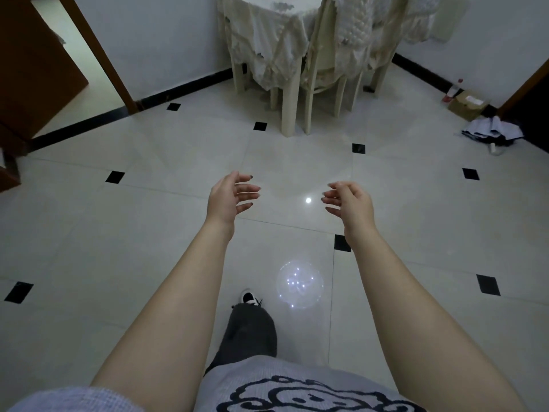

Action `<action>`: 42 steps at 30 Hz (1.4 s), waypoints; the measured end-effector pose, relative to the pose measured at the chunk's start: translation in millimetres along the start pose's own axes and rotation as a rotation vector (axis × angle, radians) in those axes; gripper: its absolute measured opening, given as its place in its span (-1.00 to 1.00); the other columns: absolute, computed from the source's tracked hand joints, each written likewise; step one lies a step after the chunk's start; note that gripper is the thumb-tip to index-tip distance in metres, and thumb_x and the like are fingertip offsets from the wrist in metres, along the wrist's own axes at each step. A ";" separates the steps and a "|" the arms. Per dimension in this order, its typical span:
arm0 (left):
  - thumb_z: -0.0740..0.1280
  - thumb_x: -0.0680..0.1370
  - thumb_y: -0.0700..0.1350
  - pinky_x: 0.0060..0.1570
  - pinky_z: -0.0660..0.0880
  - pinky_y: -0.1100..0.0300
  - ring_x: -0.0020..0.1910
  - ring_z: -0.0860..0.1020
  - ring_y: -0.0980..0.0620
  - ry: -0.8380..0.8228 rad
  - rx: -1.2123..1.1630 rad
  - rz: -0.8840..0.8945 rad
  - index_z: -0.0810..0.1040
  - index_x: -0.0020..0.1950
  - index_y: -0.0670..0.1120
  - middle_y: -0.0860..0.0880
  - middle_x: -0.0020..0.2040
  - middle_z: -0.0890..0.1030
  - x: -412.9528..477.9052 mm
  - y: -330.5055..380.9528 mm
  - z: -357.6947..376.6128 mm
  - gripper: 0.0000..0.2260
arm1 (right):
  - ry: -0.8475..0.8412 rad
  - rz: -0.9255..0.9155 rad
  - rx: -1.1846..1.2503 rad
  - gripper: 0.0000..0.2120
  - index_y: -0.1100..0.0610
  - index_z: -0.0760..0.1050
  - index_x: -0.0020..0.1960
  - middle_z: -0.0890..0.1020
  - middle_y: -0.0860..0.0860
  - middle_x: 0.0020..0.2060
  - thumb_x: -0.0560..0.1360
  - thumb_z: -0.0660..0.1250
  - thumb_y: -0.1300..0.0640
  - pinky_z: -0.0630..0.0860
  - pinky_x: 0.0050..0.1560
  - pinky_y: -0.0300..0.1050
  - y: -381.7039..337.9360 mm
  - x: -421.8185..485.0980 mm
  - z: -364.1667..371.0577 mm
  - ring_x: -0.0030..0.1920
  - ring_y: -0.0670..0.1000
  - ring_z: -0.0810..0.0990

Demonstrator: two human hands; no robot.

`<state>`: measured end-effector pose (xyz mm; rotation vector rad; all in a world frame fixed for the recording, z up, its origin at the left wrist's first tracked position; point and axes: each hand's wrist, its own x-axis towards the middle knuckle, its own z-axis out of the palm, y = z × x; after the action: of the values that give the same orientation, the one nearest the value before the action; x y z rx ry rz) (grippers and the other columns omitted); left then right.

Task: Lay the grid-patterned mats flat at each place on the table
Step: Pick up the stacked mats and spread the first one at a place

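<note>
Both of my arms reach forward over the tiled floor. My left hand [230,196] and my right hand [349,203] face each other with loosely curved fingers, and neither holds anything. The table [267,34] stands at the far end of the room against the wall, draped in a cream lace cloth, a good way ahead of my hands. Its top lies above the frame edge, and no grid-patterned mat shows anywhere.
A cream chair [323,69] is tucked in at the table's near side. A brown door frame [98,52] opens on the left. A cardboard box [468,105] and a folded umbrella [491,133] lie by the right wall. My shoe [249,297] steps forward on the glossy floor.
</note>
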<state>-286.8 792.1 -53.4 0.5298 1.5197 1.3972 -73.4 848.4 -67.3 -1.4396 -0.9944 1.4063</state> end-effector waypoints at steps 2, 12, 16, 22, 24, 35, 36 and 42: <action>0.11 0.61 -0.03 -0.13 0.48 0.12 -0.16 0.62 -0.06 0.015 -0.006 -0.005 0.56 -0.02 -0.12 -0.11 -0.17 0.65 27.7 6.8 -3.7 -0.73 | -0.007 -0.001 -0.013 -0.87 0.14 0.53 -0.09 0.60 0.06 -0.24 0.55 0.21 0.19 0.54 -0.06 -0.04 -3.4 24.9 20.2 -0.20 0.02 0.63; 0.11 0.62 0.00 -0.06 0.49 0.08 -0.14 0.63 -0.05 0.058 -0.034 0.011 0.56 0.01 -0.12 -0.12 -0.14 0.65 190.9 78.2 -37.0 -0.71 | -0.055 0.007 -0.040 -0.87 0.12 0.53 -0.10 0.60 0.04 -0.24 0.55 0.22 0.18 0.55 -0.06 -0.06 -49.4 158.7 147.1 -0.21 -0.01 0.63; 0.11 0.62 0.00 -0.09 0.49 0.09 -0.14 0.63 -0.05 0.054 -0.052 0.018 0.56 0.02 -0.13 -0.12 -0.14 0.65 246.3 103.7 -44.5 -0.71 | -0.050 -0.005 -0.036 -0.87 0.11 0.53 -0.09 0.61 0.04 -0.22 0.56 0.22 0.17 0.56 -0.06 -0.07 -69.3 198.7 183.7 -0.19 0.00 0.64; 0.12 0.62 0.00 -0.09 0.49 0.09 -0.15 0.63 -0.04 0.045 -0.062 -0.019 0.56 0.00 -0.12 -0.11 -0.15 0.65 310.0 123.1 -47.6 -0.72 | -0.043 0.011 -0.054 -0.88 0.12 0.53 -0.08 0.61 0.05 -0.22 0.57 0.23 0.17 0.57 -0.04 -0.05 -86.2 252.9 227.7 -0.18 0.00 0.64; 0.12 0.62 0.00 -0.09 0.49 0.09 -0.16 0.63 -0.03 0.053 -0.062 -0.026 0.56 -0.01 -0.11 -0.11 -0.15 0.65 333.3 129.2 -48.2 -0.72 | -0.045 0.007 -0.060 -0.88 0.12 0.53 -0.08 0.61 0.06 -0.22 0.57 0.22 0.17 0.57 -0.04 -0.04 -90.5 272.8 240.5 -0.18 0.01 0.64; 0.13 0.61 0.01 -0.05 0.50 0.06 -0.16 0.64 -0.03 0.084 -0.061 -0.002 0.57 0.01 -0.12 -0.10 -0.16 0.66 496.2 181.7 -22.5 -0.72 | -0.081 -0.007 -0.082 -0.87 0.12 0.52 -0.08 0.62 0.10 -0.17 0.59 0.21 0.17 0.57 -0.08 -0.07 -126.7 429.5 313.6 -0.19 0.00 0.64; 0.13 0.61 0.01 -0.05 0.50 0.06 -0.16 0.64 -0.03 0.092 -0.065 0.002 0.56 0.01 -0.12 -0.10 -0.16 0.67 513.6 191.3 -18.1 -0.72 | -0.087 -0.015 -0.087 -0.86 0.12 0.53 -0.08 0.63 0.11 -0.16 0.59 0.21 0.17 0.57 -0.10 -0.08 -134.9 446.4 321.0 -0.19 0.00 0.64; 0.14 0.62 0.02 -0.09 0.51 0.08 -0.15 0.64 -0.03 0.133 -0.072 0.035 0.57 0.04 -0.13 -0.11 -0.14 0.67 596.6 233.2 0.3 -0.70 | -0.136 -0.034 -0.087 -0.88 0.11 0.54 -0.07 0.65 0.08 -0.17 0.57 0.23 0.16 0.58 -0.12 -0.13 -181.4 532.8 360.3 -0.17 0.00 0.65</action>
<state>-613.5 1343.1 -48.7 0.4281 1.5650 1.5344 -404.7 1428.6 -53.1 -1.3979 -1.1736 1.4671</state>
